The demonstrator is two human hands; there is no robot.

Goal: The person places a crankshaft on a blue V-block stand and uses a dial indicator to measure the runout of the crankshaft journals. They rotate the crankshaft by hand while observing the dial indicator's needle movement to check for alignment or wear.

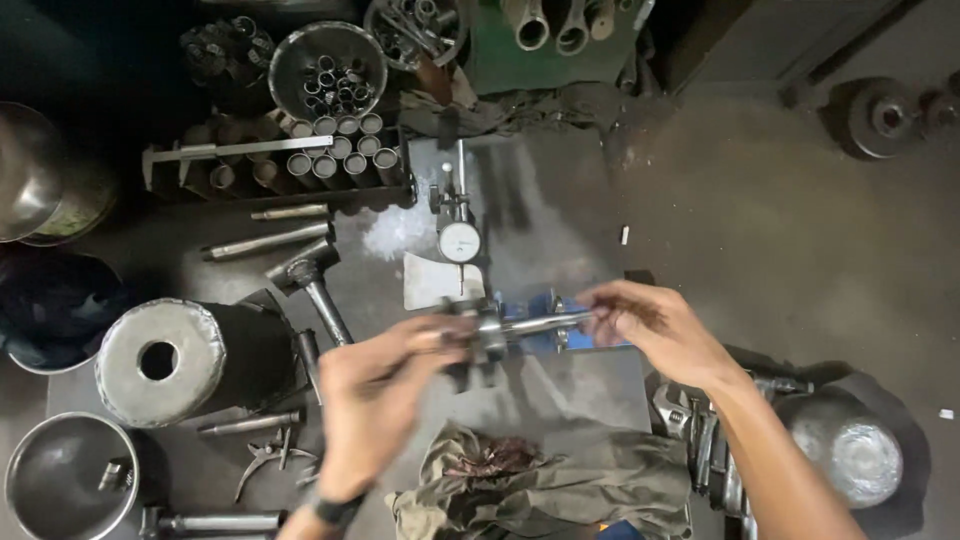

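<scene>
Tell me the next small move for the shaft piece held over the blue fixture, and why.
Probably lower the metal shaft onto the blue fixture under the dial gauge: the left hand and right hand hold its two ends, blurred, just beside it.

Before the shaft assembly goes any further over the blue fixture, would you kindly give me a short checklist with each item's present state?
1. Left hand grips the geared end of the shaft assembly: ok.
2. Right hand holds the shaft's thin end: ok.
3. Shaft seated in the blue fixture: cannot tell, blurred.
4. Dial indicator upright behind the fixture: ok.
5. Indicator tip touching the shaft: cannot tell.
6. Rag lies apart from the fixture: ok.
</scene>
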